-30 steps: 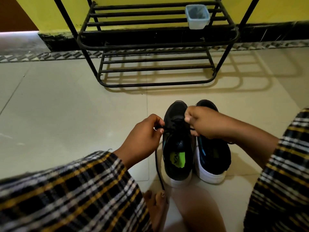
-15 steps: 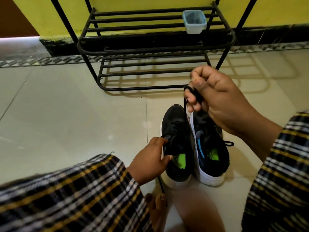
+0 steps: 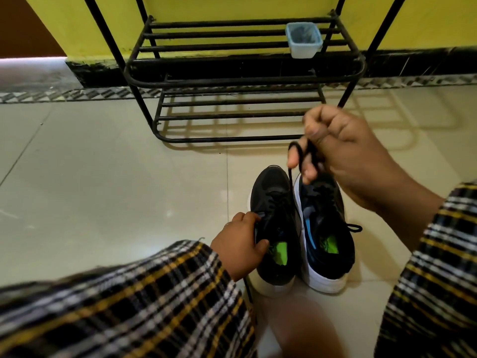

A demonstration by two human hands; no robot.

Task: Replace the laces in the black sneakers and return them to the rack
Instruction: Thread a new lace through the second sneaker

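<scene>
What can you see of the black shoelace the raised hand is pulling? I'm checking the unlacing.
The thin black cord shoelace runs taut and nearly upright from the eyelet area of the left black sneaker with the white sole up to the right hand, looped over its fingers and pinched. The left hand grips that sneaker's collar, not the lace.

— Position of the footwear?
— Two sneakers stood side by side on the floor (image 3: pixel 103 177), the left sneaker (image 3: pixel 276 228) touching the right sneaker (image 3: pixel 325 228), both in front of the rack (image 3: pixel 245 81).
— Anything on the rack?
— A small container (image 3: pixel 304 43) sat on the upper shelf, toward its right end; the wall (image 3: pixel 232 9) stood behind.
</scene>
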